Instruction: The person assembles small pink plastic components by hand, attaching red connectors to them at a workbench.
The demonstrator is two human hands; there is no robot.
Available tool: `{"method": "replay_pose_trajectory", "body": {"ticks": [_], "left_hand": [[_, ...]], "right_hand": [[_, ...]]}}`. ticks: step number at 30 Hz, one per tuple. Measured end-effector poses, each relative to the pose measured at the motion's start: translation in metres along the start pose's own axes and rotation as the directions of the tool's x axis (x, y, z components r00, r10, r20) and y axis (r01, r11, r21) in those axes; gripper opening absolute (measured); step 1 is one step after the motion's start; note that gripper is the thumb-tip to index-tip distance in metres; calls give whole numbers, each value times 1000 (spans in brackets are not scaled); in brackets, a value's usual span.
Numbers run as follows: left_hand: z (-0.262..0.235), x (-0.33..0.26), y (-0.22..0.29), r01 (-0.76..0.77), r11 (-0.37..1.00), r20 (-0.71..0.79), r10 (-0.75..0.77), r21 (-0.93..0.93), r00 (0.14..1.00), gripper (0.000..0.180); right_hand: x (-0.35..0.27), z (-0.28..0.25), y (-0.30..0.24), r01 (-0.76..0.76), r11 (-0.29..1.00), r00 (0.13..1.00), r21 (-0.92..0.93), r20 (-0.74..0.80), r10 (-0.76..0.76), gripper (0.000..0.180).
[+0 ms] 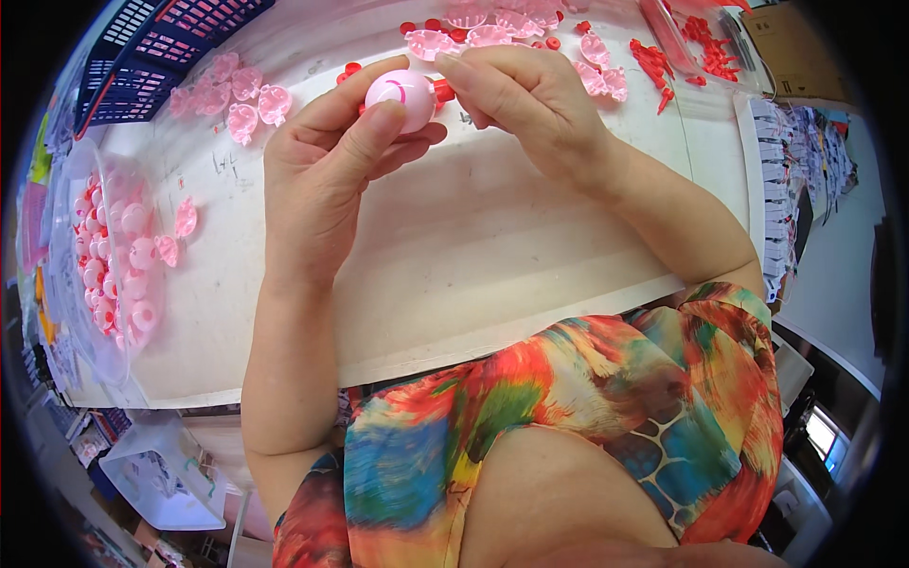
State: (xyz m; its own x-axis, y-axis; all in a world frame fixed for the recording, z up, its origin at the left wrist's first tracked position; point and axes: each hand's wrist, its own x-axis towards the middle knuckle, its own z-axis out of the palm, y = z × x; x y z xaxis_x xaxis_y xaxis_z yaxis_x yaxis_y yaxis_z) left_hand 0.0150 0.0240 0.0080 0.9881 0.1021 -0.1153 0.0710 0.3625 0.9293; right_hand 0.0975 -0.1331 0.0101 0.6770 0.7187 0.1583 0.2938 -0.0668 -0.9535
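Note:
My left hand (336,142) grips a pink plastic ball (402,93) with a darker pink curved mark, thumb across its lower front and fingers behind. A small red plastic piece (442,90) sticks out of the ball's right side. My right hand (530,99) is closed at that red piece, thumb and forefinger pinched together close to it; whatever lies between those fingertips is hidden. Beyond both hands lie pink half-shell pieces (431,44) and small red caps (352,69) on the white table (454,256).
At the left stands a clear tub (114,355) of pink balls (134,220). A blue basket (156,57) is at the far left. More pink shells (248,83) lie near it. Red parts (651,71) spread beside a clear tray (677,38) at the far right, near a cardboard box (795,52).

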Motion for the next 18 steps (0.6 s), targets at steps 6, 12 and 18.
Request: {"method": "replay_pose_trajectory", "body": {"ticks": [6, 12, 18], "left_hand": [[1, 0, -3, -74, 997, -11, 74, 17, 997, 33], [-1, 0, -7, -137, 979, 3, 138, 151, 990, 34], [-4, 1, -4, 23, 999, 18, -22, -29, 1000, 33]], "right_hand": [[0, 1, 0, -83, 990, 997, 110, 11, 83, 38], [0, 0, -4, -303, 908, 953, 289, 103, 286, 40], [-1, 7, 1, -75, 996, 996, 46, -40, 76, 40]]}}
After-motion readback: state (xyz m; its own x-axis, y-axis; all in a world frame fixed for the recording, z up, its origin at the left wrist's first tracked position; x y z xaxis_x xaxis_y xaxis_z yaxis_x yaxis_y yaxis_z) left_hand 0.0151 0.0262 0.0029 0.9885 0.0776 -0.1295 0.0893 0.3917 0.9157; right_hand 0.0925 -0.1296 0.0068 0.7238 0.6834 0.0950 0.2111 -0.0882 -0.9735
